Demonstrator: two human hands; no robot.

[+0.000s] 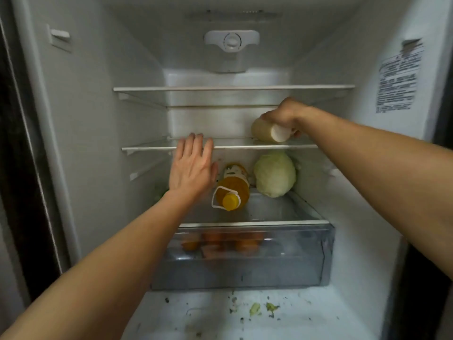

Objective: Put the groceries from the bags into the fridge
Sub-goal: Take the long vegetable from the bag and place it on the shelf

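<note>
Both hands are inside the fridge. My right hand (282, 112) grips a pale yellowish container (266, 131) from above, fingers curled over it, at the right part of the middle shelf (147, 148). I cannot tell if it already rests on this shelf. My left hand (192, 165) is wide, with straight fingers touching the shelf's front rim.

I think the danger is rolling. The container is round, so if it is released carelessly it may roll off the shelf's front rim and drop onto the cabbage (274, 174) or oil bottle (231, 190) below this shelf.

The container lies on its side. Its long axis runs from front-right to back-left, and the white end points toward me.
</note>
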